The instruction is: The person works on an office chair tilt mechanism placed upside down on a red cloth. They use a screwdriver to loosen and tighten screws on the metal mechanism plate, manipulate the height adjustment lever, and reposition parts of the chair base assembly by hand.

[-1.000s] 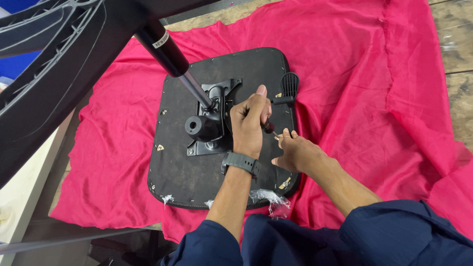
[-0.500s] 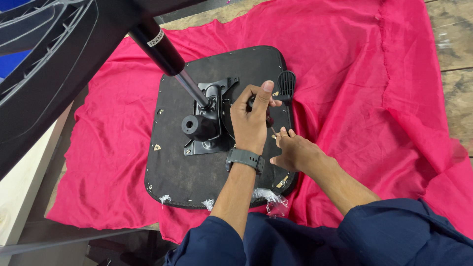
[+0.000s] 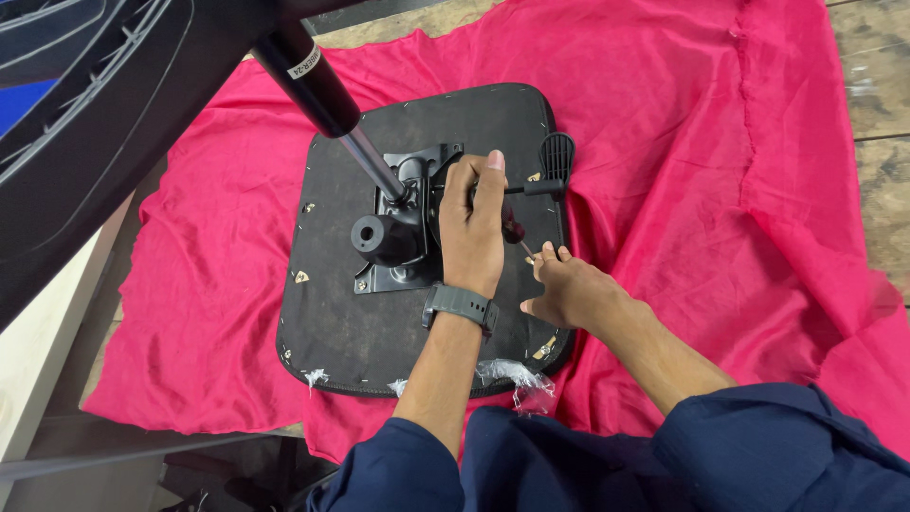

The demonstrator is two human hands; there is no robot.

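Note:
A black chair seat base (image 3: pixel 332 322) lies upside down on a red cloth (image 3: pixel 682 161). A black metal mechanism plate (image 3: pixel 403 242) is fixed at its middle, with a gas lift cylinder (image 3: pixel 327 95) rising from it. My left hand (image 3: pixel 472 228), a dark watch on its wrist, rests on the plate and grips a screwdriver with a dark red handle (image 3: pixel 513 228). My right hand (image 3: pixel 569 294) lies palm down on the seat base. Its fingertips are at the screwdriver's thin shaft. A black lever with a paddle end (image 3: pixel 555 156) sticks out just beyond my left fingers.
A black chair part with curved spokes (image 3: pixel 85 123) looms at the upper left. A pale board edge (image 3: pixel 38 351) runs along the left. Bare wooden floor (image 3: pixel 882 114) shows at the right. Torn clear plastic (image 3: pixel 517 379) hangs at the seat base's near edge.
My left hand has shifted slightly along the plate toward the lever, and its fingers have straightened. My right hand stays at the screwdriver's shaft.

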